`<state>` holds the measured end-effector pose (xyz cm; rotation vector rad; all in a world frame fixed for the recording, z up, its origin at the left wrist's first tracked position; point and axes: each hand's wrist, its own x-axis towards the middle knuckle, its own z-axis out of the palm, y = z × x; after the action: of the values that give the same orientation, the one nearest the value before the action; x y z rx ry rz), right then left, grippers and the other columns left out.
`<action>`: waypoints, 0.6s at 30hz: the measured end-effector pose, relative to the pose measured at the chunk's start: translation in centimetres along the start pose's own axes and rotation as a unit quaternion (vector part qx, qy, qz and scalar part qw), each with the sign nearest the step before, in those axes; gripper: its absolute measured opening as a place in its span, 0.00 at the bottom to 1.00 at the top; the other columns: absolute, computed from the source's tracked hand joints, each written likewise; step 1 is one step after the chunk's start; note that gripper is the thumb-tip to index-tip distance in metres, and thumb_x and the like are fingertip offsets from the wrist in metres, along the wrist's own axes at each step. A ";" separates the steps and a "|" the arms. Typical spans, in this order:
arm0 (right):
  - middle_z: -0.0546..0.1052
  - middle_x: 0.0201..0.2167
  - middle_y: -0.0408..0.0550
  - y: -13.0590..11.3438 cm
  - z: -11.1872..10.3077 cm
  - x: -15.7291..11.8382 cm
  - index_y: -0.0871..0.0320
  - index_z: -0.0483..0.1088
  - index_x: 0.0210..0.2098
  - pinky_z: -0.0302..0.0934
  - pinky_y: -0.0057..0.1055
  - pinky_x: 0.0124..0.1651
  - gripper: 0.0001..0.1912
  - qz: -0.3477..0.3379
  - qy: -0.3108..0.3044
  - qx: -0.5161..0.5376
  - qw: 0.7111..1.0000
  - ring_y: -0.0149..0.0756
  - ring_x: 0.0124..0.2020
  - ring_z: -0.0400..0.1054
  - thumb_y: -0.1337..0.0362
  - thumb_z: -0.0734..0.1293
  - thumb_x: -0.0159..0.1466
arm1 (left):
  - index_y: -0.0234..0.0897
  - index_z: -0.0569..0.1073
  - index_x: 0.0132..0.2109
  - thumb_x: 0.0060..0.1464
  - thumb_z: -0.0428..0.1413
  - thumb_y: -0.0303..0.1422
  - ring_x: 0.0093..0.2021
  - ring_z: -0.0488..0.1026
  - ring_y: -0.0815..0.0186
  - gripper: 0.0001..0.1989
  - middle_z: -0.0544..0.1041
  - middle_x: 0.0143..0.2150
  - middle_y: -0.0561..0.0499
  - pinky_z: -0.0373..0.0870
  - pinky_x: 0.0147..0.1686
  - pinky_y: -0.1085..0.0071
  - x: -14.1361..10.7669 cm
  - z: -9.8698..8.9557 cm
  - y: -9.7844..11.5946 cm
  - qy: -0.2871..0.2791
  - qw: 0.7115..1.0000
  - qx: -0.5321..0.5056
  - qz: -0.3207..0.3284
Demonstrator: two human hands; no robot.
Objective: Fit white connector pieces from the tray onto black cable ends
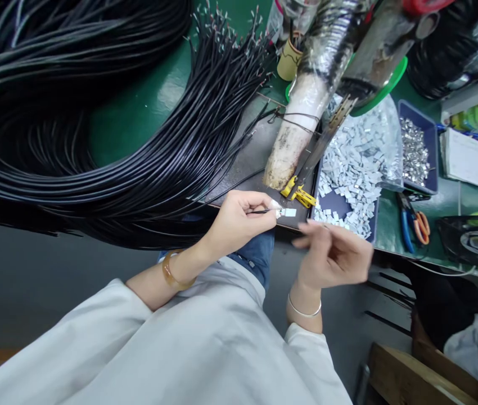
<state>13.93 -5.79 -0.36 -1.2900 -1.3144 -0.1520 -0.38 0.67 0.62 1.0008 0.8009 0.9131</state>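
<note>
My left hand (243,218) is closed in a pinch on a thin black cable (260,212). At the cable's end, just past the fingertips, is a small flat white connector (288,212). My right hand (336,253) hovers to the right of it, in front of the bench edge. Its fingers are bent and smeared by motion, so whether they hold anything cannot be made out. Beyond both hands lie yellow clips (298,193) at the foot of a slanting metal bar. Many small white pieces (352,163) fill a dark tray behind my right hand.
A large bundle of black cables (171,146) covers the left of the green bench (158,98). A white wrapped tube (292,124) slants over the middle. To the right are a bin of metal parts (415,149), orange-and-blue cutters (413,222) and a paper pad (469,157).
</note>
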 end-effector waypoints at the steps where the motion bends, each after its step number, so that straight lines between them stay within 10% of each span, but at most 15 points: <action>1: 0.74 0.21 0.33 0.1 -0.1 0.2 0.55 0.72 0.41 0.69 0.26 0.20 0.03 -0.020 0.048 0.031 0.998 0.25 0.14 0.67 0.65 0.68 0.67 | 0.31 0.78 0.25 0.45 0.61 0.24 0.23 0.64 0.76 0.03 0.73 0.22 0.56 0.61 0.25 0.80 0.0 0.0 0.0 0.001 1.000 0.001 0.005; 4: 0.71 0.20 0.30 0.2 -0.3 0.5 0.53 0.69 0.47 0.71 0.27 0.22 0.09 -0.029 0.101 0.065 0.992 0.24 0.12 0.63 0.65 0.67 0.67 | 0.32 0.76 0.25 0.46 0.60 0.25 0.23 0.62 0.76 0.03 0.71 0.22 0.56 0.57 0.24 0.79 0.0 0.1 -0.1 0.010 1.000 0.007 0.015; 9: 0.83 0.38 0.43 0.0 -0.2 -0.5 0.55 0.71 0.42 0.78 0.41 0.50 0.07 0.030 -0.070 -0.037 0.996 0.36 0.39 0.81 0.72 0.68 0.65 | 0.33 0.75 0.27 0.47 0.60 0.28 0.22 0.59 0.75 0.04 0.66 0.20 0.57 0.54 0.22 0.77 0.1 0.1 -0.8 0.025 0.999 0.043 0.017; 18: 0.82 0.45 0.48 0.4 0.7 -0.5 0.55 0.72 0.39 0.79 0.37 0.45 0.07 0.018 -0.123 -0.019 0.992 0.37 0.44 0.81 0.72 0.70 0.63 | 0.33 0.76 0.29 0.47 0.61 0.28 0.21 0.57 0.76 0.02 0.65 0.19 0.57 0.54 0.21 0.77 0.3 0.7 -0.9 0.059 0.996 0.058 0.040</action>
<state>13.62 -5.44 -1.16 -1.3983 -1.5016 0.0086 0.65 0.49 -0.03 1.0945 0.9281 1.0114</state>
